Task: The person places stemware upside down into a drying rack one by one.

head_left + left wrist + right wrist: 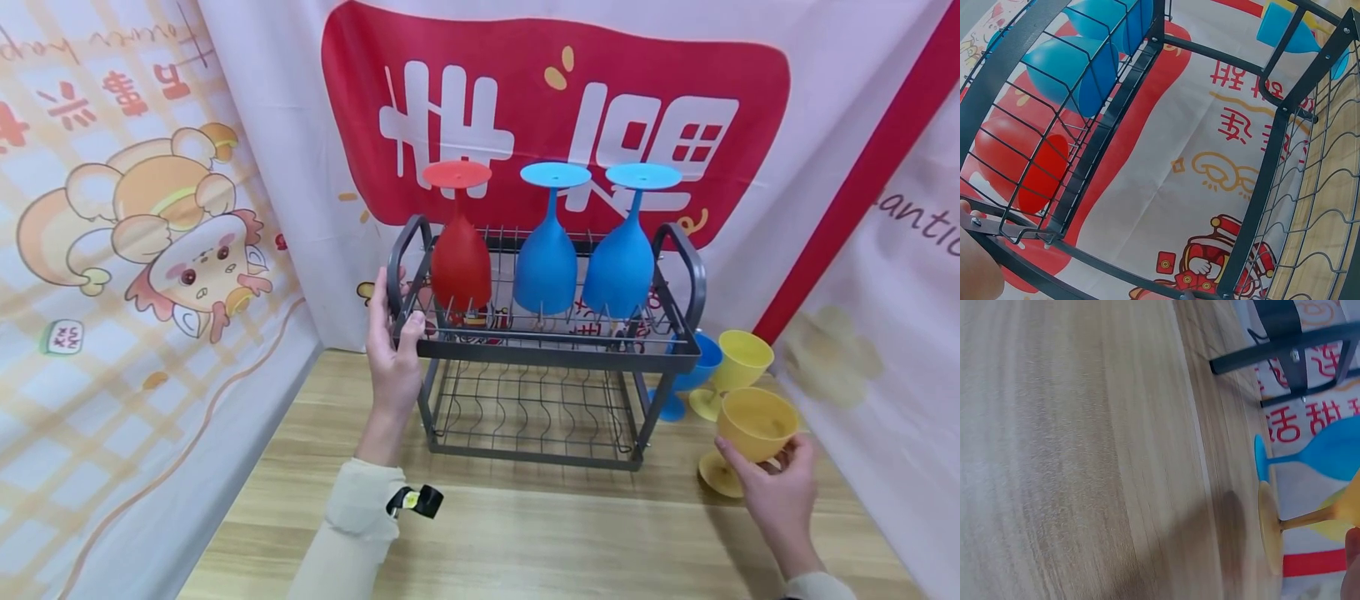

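My left hand (395, 358) grips the left end of a dark two-tier dish rack (555, 357), thumb over the front rail. Upside down on its top tier are a red goblet (460, 262), a blue goblet (546, 267) and a second blue goblet (618, 271), feet up. To the right of the rack, my right hand (783, 496) holds an orange-yellow goblet (757, 425) by its bowl, mouth up and slightly tilted. In the right wrist view its foot (1269, 528) shows near the table; I cannot tell whether they touch.
Behind the held goblet, a blue goblet (701, 354) and a yellow goblet (744, 358) stand upright by the rack's right end. The lower tier (532, 408) has wavy wires. Printed cloth (555, 108) hangs behind and at both sides of the wooden table (525, 533).
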`<state>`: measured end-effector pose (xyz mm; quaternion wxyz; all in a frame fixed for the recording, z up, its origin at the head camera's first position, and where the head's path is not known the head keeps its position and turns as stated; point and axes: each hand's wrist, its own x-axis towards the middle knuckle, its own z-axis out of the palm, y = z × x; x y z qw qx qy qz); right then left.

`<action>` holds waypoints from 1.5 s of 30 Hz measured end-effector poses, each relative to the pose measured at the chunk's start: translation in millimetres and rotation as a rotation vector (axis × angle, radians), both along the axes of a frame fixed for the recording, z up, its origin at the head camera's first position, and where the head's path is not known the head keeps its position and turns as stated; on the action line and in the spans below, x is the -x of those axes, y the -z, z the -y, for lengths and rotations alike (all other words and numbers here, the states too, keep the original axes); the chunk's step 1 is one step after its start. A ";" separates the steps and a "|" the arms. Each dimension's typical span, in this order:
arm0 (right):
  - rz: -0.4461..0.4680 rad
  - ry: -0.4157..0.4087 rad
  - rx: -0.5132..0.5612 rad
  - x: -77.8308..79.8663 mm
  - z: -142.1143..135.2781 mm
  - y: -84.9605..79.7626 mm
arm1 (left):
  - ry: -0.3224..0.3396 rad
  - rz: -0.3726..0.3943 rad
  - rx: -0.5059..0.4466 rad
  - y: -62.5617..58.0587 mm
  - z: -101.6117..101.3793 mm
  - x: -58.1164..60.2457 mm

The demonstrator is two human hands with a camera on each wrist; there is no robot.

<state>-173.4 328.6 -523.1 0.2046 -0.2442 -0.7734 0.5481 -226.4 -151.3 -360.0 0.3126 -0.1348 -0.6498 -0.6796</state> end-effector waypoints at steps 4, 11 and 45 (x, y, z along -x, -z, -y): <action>0.014 -0.038 -0.093 -5.8 11.7 -5.7 | -0.010 0.004 0.008 0.6 0.2 0.6; 0.050 -0.134 -0.192 -13.3 34.9 -17.1 | -0.011 0.009 0.009 0.9 0.7 -0.1; -0.612 -0.611 -0.915 -18.6 106.2 -12.6 | -0.009 0.007 0.009 1.2 0.6 1.5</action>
